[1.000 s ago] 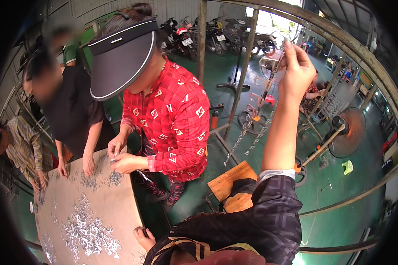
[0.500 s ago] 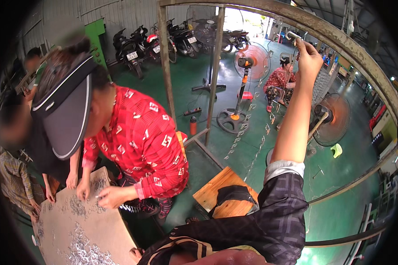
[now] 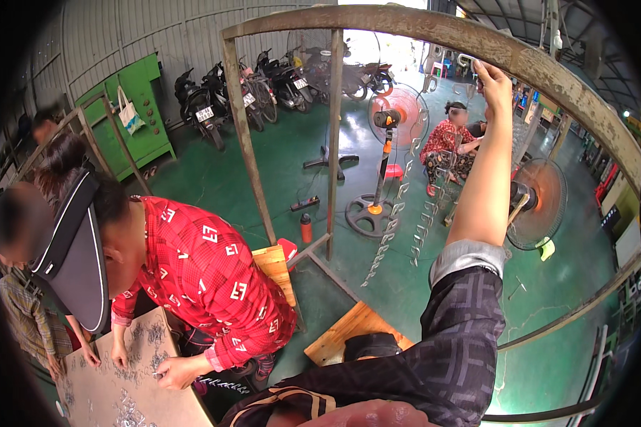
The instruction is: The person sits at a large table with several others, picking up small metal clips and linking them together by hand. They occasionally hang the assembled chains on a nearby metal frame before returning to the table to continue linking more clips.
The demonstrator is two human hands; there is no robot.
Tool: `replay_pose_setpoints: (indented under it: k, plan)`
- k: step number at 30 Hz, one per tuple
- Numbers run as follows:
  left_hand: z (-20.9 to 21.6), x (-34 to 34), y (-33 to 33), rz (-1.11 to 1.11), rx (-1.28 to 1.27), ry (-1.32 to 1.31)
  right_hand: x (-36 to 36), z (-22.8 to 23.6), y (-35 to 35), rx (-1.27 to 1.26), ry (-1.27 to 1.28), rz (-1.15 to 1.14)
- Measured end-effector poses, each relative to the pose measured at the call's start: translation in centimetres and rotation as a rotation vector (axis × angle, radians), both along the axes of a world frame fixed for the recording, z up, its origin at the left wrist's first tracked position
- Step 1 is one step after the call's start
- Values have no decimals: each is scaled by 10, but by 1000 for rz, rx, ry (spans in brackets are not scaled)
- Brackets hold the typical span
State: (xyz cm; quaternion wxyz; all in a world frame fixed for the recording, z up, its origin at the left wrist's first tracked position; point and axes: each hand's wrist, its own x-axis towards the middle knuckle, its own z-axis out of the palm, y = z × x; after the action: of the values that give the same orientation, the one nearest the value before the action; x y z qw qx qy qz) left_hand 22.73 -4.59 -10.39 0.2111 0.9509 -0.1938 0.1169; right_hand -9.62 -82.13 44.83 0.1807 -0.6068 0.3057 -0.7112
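My right arm stretches up toward the rusty metal top bar (image 3: 406, 20) of a frame. At the bar, my right hand (image 3: 496, 85) pinches a small bent metal hook (image 3: 466, 60) between thumb and fingers. Whether the hook rests on the bar I cannot tell. Below and to the left of the hand hangs a strand of linked metal pieces (image 3: 388, 245), with a second strand (image 3: 425, 226) beside it, nearer my forearm. My left hand is out of view.
At left, a co-worker in a red patterned shirt (image 3: 206, 263) bends over a brown-topped table (image 3: 157, 406) with scattered small metal pieces (image 3: 127, 409). A wooden stool (image 3: 327, 345) stands in front of me. Fans (image 3: 388, 119), a seated person (image 3: 445, 146) and parked motorbikes (image 3: 206, 114) are beyond.
My view has shifted, and my right hand with the hook now appears close against the top bar. Fingertips seen at the table's near edge have left view. The co-worker bends lower.
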Motion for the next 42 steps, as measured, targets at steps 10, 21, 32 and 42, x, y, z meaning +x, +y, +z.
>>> replay_pose_setpoints:
  k: [10, 21, 32, 42]
  plan:
    - [-4, 10, -16, 0, 37, -6, -2, 10, -66, -24, -59, 88]
    - [-13, 13, -17, 2, 46, -2, 3, 4, -36, 173, -54, 193]
    - [-8, 11, -10, -10, 89, 21, -17, 2, 14, -278, -40, -8]
    - [-8, 14, -15, -8, 83, 13, 28, 1, 83, -445, 222, -248]
